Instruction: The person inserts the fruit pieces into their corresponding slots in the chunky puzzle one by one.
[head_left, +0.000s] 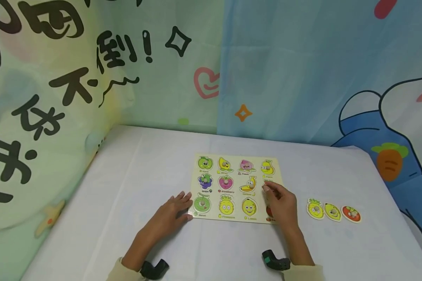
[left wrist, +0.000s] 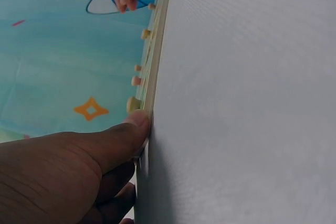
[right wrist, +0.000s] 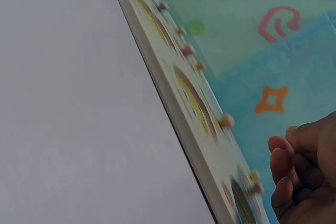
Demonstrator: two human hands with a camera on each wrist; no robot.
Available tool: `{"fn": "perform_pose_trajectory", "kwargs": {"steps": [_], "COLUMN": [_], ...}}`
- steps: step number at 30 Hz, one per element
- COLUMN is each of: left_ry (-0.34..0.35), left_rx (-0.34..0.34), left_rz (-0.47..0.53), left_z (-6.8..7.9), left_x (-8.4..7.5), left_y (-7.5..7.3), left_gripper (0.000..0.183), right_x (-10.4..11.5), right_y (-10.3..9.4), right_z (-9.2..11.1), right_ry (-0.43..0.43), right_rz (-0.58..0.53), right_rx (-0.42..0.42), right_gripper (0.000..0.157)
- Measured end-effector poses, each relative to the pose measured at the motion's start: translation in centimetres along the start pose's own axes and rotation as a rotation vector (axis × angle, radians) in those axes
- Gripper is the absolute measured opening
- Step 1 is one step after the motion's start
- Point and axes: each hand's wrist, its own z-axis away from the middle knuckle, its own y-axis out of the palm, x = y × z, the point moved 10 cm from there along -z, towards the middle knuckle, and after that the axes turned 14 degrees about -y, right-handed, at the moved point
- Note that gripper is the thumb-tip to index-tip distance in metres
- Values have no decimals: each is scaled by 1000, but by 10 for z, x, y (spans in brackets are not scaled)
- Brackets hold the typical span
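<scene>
A fruit knob puzzle board [head_left: 211, 217] lies flat on the white table. Knobbed pieces sit in it, among them the green apple [head_left: 205, 163], strawberry [head_left: 226, 182] and banana [head_left: 248, 185]. My left hand [head_left: 170, 212] rests against the board's left edge, its thumb touching the corner in the left wrist view. Above the right column hovers my right hand [head_left: 282, 203], fingers loosely bent. The right wrist view shows this hand [right wrist: 307, 169] apart from the knobs, with nothing visible in its fingers. It hides part of the right column in the head view.
Right of the board lie loose pineapple [head_left: 315, 209], lemon [head_left: 333, 212] and tomato [head_left: 351, 214] pieces. The white table [head_left: 232, 253] extends around the board. A printed cloth backdrop [head_left: 285, 70] stands behind. Black devices [head_left: 276, 261] sit at both wrists.
</scene>
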Motion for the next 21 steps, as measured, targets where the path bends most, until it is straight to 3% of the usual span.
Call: {"fn": "perform_pose_trajectory", "kwargs": {"steps": [5,12,16,21], "left_ry": [-7,9,15,9], "left_rx": [-1,-4,-10,-15], "left_rz": [-10,-1,8,13], "left_z": [-1,-1,0,0], "left_x": [2,0,-1,-1], "left_y": [1,-1,-2,-1], "left_gripper": [52,50,50,50], "right_x": [-25,-43,-53,-70], "right_y": [-35,-78,-97,-112], "right_z": [4,10,17,23], "right_ry": [79,63,113,194], "right_rz": [45,106,164,238], "right_rx": [-81,-188,-208,-172], "right_gripper": [30,25,26,28]}}
